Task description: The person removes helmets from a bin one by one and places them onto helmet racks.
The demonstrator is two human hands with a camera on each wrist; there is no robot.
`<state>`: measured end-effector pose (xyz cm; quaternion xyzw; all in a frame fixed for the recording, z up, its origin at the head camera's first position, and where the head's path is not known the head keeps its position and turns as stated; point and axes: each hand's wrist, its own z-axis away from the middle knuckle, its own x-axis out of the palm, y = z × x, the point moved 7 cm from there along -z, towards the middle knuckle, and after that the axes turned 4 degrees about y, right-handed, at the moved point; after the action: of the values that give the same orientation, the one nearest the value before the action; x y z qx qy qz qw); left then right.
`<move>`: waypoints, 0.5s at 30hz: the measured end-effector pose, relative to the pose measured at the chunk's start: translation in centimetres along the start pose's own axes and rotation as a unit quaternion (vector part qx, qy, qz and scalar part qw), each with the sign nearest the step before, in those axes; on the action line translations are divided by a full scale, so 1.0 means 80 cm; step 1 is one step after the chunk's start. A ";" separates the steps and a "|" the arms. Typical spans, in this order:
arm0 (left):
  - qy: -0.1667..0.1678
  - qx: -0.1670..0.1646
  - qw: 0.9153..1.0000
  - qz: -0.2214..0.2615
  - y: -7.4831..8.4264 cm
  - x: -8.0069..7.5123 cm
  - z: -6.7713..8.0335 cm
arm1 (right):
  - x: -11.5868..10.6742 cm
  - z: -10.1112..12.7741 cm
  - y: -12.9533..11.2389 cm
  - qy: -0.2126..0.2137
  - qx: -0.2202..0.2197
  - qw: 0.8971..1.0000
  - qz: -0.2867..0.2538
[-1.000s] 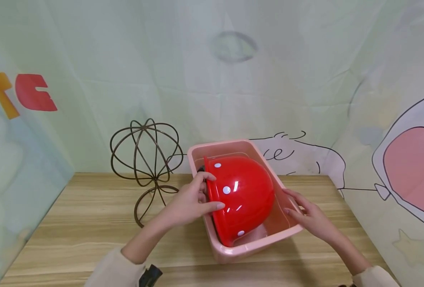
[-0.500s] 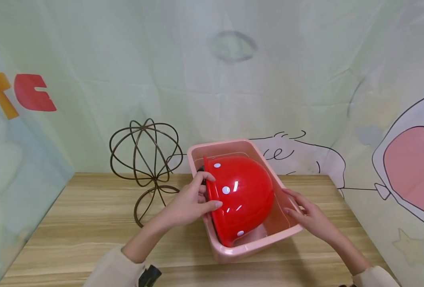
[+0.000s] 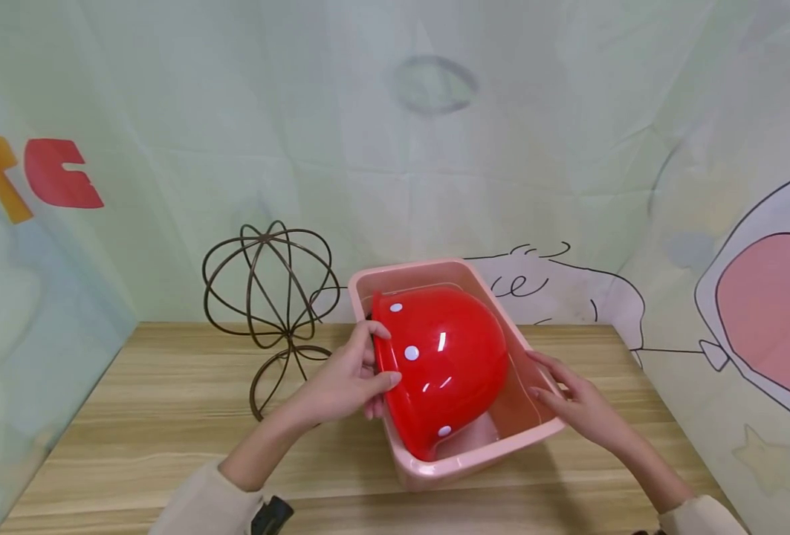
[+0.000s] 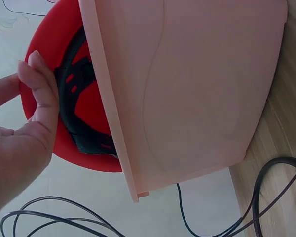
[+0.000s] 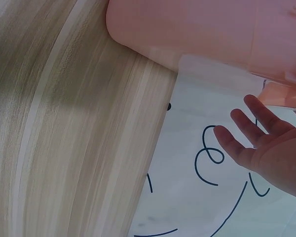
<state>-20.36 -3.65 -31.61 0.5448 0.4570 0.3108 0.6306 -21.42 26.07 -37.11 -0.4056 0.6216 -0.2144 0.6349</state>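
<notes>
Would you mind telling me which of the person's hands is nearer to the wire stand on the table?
Left. The left hand grips the brim of the red helmet, just right of the wire stand. The right hand rests at the pink tub's far side.

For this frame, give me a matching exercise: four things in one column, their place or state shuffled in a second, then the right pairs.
1. red domed plastic helmet
2. pink rectangular plastic tub
3. dark wire globe stand
4. right hand

A. fingers straight at the tub's right rim
B. stands empty, left of the tub
C. sits on the wooden table
D. tilted, left hand gripping its brim

Pairs: 1-D, 2-C, 3-B, 4-A
</notes>
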 end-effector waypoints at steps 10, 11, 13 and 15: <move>0.029 -0.001 0.999 -0.017 -0.007 -0.006 0.000 | -0.001 -0.001 0.001 0.003 0.000 1.000 0.000; 0.031 -0.001 0.999 -0.019 -0.007 -0.006 -0.001 | 0.000 -0.001 0.001 0.002 0.001 1.000 -0.001; 0.033 -0.004 0.999 -0.024 -0.007 -0.006 -0.001 | 0.000 -0.001 0.001 0.003 0.001 1.000 -0.001; 0.033 -0.006 0.999 -0.029 -0.006 -0.004 -0.001 | 0.000 -0.001 0.001 0.001 0.001 1.000 -0.002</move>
<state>-20.63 -4.01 -32.03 0.5170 0.4913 0.3130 0.6272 -21.47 26.05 -37.16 -0.4061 0.6213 -0.2169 0.6340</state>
